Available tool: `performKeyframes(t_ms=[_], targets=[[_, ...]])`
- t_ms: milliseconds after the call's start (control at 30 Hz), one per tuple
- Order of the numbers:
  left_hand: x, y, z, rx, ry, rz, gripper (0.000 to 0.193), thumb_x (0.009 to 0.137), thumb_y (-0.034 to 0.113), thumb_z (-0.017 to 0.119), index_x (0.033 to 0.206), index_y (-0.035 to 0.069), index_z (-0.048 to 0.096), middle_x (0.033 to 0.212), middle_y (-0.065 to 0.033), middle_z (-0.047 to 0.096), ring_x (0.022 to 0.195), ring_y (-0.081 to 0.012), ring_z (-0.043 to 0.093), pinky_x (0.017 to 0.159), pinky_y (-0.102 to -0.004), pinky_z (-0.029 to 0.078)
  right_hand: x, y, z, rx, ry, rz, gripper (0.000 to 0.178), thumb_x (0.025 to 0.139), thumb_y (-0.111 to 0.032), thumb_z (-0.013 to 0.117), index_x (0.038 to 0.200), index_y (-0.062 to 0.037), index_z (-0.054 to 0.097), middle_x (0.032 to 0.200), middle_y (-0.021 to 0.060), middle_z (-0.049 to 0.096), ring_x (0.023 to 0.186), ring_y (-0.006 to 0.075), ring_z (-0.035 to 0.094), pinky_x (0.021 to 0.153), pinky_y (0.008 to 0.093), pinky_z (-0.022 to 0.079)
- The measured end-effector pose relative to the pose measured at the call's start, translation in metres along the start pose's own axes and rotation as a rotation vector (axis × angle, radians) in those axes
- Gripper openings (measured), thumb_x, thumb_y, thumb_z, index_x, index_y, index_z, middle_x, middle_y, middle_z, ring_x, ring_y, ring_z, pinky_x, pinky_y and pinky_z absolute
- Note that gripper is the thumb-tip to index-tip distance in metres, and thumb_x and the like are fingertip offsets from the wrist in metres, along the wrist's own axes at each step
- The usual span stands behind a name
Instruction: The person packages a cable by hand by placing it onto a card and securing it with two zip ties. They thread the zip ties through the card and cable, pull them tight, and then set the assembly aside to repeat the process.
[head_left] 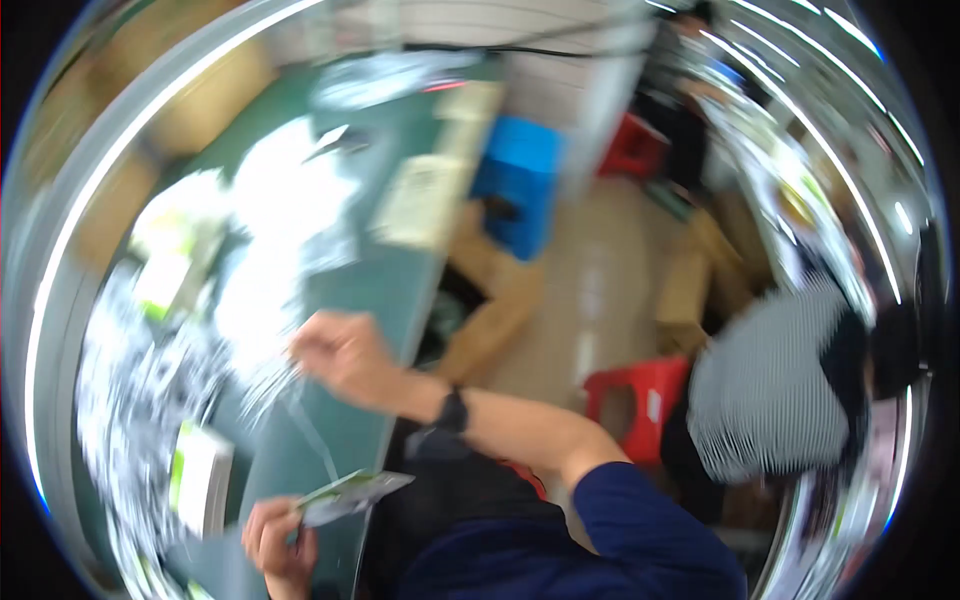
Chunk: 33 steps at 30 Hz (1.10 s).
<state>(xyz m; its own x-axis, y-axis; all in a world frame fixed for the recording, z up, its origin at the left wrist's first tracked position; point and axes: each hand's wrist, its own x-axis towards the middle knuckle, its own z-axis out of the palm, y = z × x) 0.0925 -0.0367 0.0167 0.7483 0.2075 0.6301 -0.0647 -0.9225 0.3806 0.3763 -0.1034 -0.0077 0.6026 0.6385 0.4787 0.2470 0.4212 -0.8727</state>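
Observation:
My left hand [277, 540], low in the picture, is closed on one end of a flat green-and-silver packet [357, 497]. The packet lies tilted over the front edge of the green table [335, 420]. My right hand [352, 362], with a dark band on its wrist, is held over the table farther ahead. Its fingers are curled together and blurred; what they hold, if anything, cannot be made out. A thin pale strand [313, 437] runs between the packet and the area below my right hand. Beside that hand lies a bright heap of clear plastic bags [270, 270].
A white-and-green box [204, 480] and shiny plastic bags [130, 370] cover the table's left side. Pale papers [418, 200] lie along its right edge. Beyond are a blue stool [520, 180], cardboard boxes [490, 330], a red stool [640, 400] and a seated person in stripes [775, 390].

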Motion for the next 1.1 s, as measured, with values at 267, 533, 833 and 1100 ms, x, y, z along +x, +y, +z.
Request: performKeyframes(t_ms=[267,533,833,1100], targets=[[-0.027,0.001,-0.045,0.253,0.107,-0.2,0.026,0.068,-0.009,0.077,0.089,0.003,0.065,0.092,-0.0143,0.074,0.075,-0.0302,0.073,0.065,-0.0371,0.059,0.058,-0.032,0.11,0.367,-0.506,0.375,0.015,0.1,-0.007,0.075,0.109,0.0044,0.074,0.088,0.0074,0.075,0.07,0.0074,0.068,0.06,0.021,0.054],[-0.041,-0.012,-0.056,0.293,0.107,-0.219,0.017,0.077,-0.003,0.077,0.091,0.001,0.068,0.095,-0.0134,0.073,0.078,-0.0279,0.074,0.066,-0.0357,0.061,0.064,-0.01,0.17,0.316,-0.796,0.645,0.012,0.1,-0.009,0.075,0.105,0.0014,0.074,0.089,0.0083,0.076,0.068,0.0076,0.068,0.058,0.0202,0.052],[-0.068,-0.025,-0.067,0.259,0.091,-0.209,0.019,0.075,-0.004,0.078,0.09,0.002,0.068,0.094,-0.0116,0.073,0.076,-0.0263,0.073,0.065,-0.035,0.06,0.05,0.006,0.211,0.332,-0.895,0.805,0.016,0.105,-0.017,0.071,0.106,-0.001,0.07,0.09,0.0077,0.076,0.063,0.0058,0.066,0.053,0.0182,0.05],[-0.081,-0.033,-0.076,0.268,0.128,-0.214,0.018,0.076,-0.004,0.077,0.091,0.002,0.068,0.095,-0.0117,0.073,0.075,-0.0268,0.073,0.065,-0.0356,0.061,0.047,-0.006,0.235,0.359,-1.036,0.862,0.017,0.108,-0.02,0.066,0.106,-0.003,0.066,0.092,0.0073,0.076,0.064,0.0058,0.068,0.049,0.0171,0.049]])
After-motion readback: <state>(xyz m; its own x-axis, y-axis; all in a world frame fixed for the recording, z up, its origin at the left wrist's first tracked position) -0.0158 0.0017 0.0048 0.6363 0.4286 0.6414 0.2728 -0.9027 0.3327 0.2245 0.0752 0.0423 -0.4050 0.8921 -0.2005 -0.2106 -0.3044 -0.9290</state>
